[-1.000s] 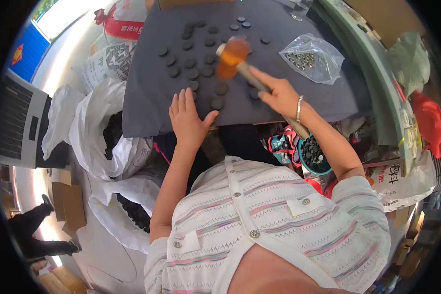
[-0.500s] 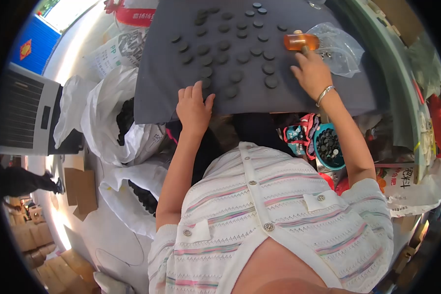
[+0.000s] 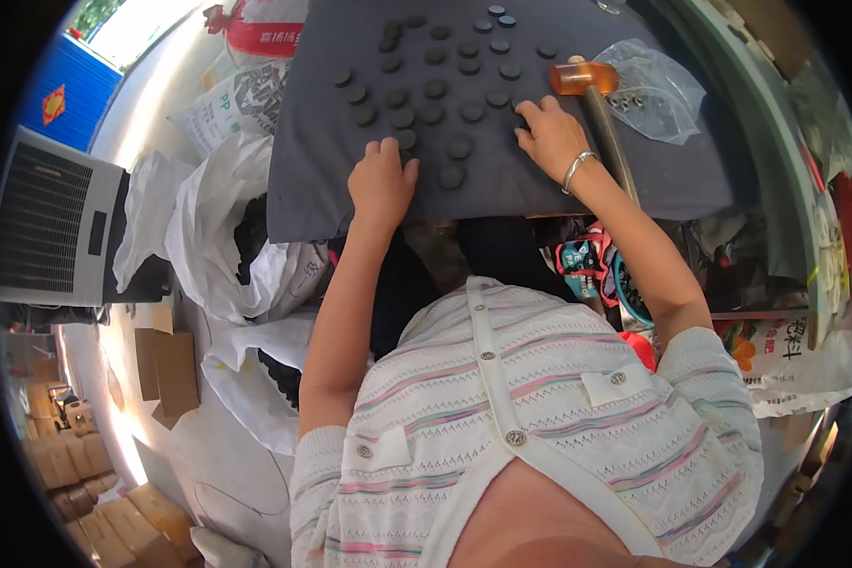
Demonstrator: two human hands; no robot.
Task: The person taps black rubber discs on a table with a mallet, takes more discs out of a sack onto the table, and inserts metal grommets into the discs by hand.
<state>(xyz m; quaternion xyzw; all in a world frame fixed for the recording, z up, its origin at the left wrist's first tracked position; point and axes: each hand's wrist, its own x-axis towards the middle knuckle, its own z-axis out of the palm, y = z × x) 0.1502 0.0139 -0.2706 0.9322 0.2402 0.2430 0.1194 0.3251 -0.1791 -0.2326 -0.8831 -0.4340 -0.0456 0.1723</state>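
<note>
Many small dark round discs (image 3: 434, 89) lie scattered over a grey cloth-covered table (image 3: 331, 194). My left hand (image 3: 382, 186) rests at the near left, fingertips beside one disc, thumb apart from the fingers. My right hand (image 3: 554, 142) reaches low over the right side of the discs, index finger and thumb apart. Its fingertips are at the discs there, and whatever lies under its palm is hidden. A mallet with an orange head (image 3: 585, 79) lies just beyond my right hand. Its handle (image 3: 611, 142) runs back toward me beside my wrist.
A clear plastic bag (image 3: 658, 95) with small metal pieces lies right of the mallet. White sacks (image 3: 194, 232) with dark contents stand on the left. A blue bowl (image 3: 625, 289) is partly hidden below my right arm. Cardboard boxes (image 3: 168, 374) sit at far left.
My right hand has let go of the mallet and moved left to the discs, covering where several lay. The mallet now lies on the table. My left hand has shifted slightly.
</note>
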